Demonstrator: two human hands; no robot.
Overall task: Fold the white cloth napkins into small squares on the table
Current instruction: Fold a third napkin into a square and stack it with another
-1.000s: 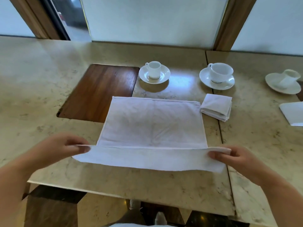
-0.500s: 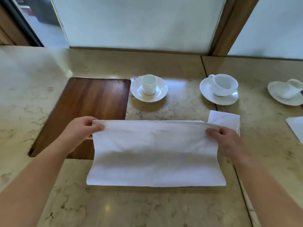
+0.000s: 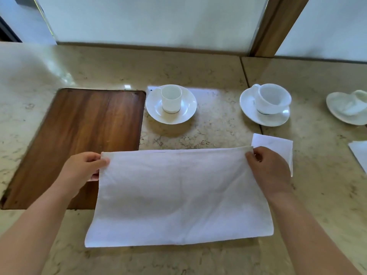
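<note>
A white cloth napkin point(image 3: 178, 197) lies on the marble table point(image 3: 218, 128), folded in half with its doubled edge toward me. My left hand point(image 3: 83, 169) pinches the far left corner of the top layer. My right hand point(image 3: 268, 171) pinches the far right corner. The top layer's far edge sits almost level with the layer beneath. A small folded napkin point(image 3: 278, 145) lies just behind my right hand, partly hidden by it.
A dark wooden board point(image 3: 83, 139) is set in the table at left, under the napkin's left corner. Beyond stand a small cup on a saucer point(image 3: 171, 104), a wider cup on a saucer point(image 3: 266, 105) and a third at the right edge point(image 3: 349, 108). Another white napkin point(image 3: 359, 153) shows at far right.
Both hands have carried the napkin's near edge up and away from me, laying it over the far edge, so the napkin is now folded in half. The view has moved closer.
</note>
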